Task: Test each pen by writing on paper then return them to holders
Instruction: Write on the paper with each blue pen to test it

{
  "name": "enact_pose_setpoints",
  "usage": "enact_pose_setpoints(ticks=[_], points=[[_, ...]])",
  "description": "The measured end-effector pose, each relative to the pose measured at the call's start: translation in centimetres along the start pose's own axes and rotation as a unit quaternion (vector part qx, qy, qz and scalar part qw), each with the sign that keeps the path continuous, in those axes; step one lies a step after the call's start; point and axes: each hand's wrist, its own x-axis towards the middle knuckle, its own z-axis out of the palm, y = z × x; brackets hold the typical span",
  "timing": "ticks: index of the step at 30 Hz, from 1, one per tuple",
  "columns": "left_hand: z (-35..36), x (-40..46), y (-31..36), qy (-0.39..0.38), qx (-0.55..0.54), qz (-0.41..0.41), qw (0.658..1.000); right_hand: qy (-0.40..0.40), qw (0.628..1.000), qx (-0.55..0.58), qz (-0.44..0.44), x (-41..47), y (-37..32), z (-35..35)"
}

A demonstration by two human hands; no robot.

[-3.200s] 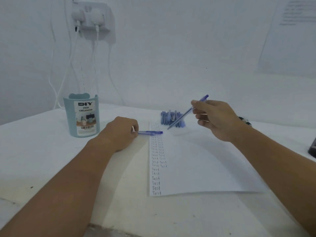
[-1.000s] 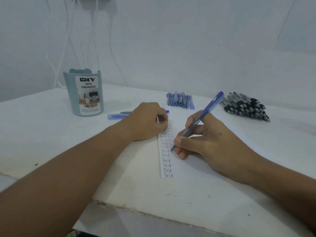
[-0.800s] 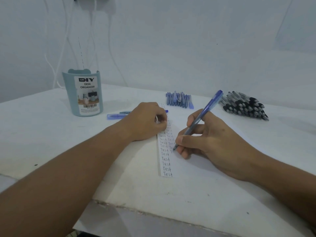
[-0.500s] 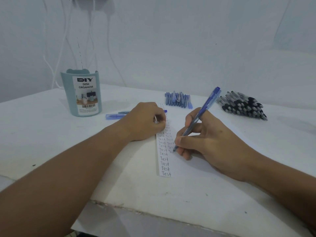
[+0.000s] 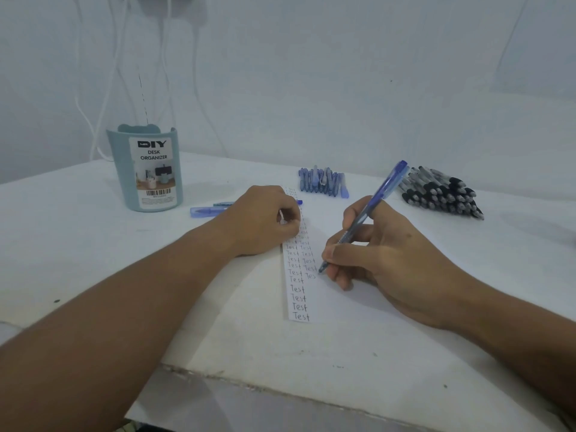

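I see a white table [image 5: 78, 232] holding a white sheet of paper [image 5: 311, 307] lined with columns of the word "Test". My right hand [image 5: 386, 260] grips a translucent blue ballpoint pen [image 5: 367, 210], tip touching the paper. My left hand [image 5: 265, 219], fingers curled, pins the sheet's left edge; whether it holds anything I cannot tell. A pale teal plastic desk organizer [image 5: 146, 169] stands far left, a heap of black pens [image 5: 439, 191] far right, a row of blue pens [image 5: 322, 182] between them.

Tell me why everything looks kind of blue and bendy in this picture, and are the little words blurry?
Head view: dim, bluish light tints the white table and paper; the wide lens bows the table edge; soft shadows lie under the right hand and left hand; the near "Test" words read sharp, the far ones blur; the pen is clear.
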Motion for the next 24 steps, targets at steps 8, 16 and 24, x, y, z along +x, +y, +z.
enact_pose_setpoints(ticks=[8,16,24], points=[[0.0,0.0,0.1,-0.002,-0.004,-0.002,1.0,-0.009,1.0,-0.004,0.008,0.2,-0.1,0.0],[-0.7,-0.3,-0.5,-0.006,-0.032,-0.026,0.999,0.038,0.998,0.045,0.03,0.6,0.0,-0.1],[-0.9,-0.2,-0.6,-0.011,-0.038,-0.027,0.999,0.121,0.985,0.117,0.045,3.8,-2.4,-2.1]])
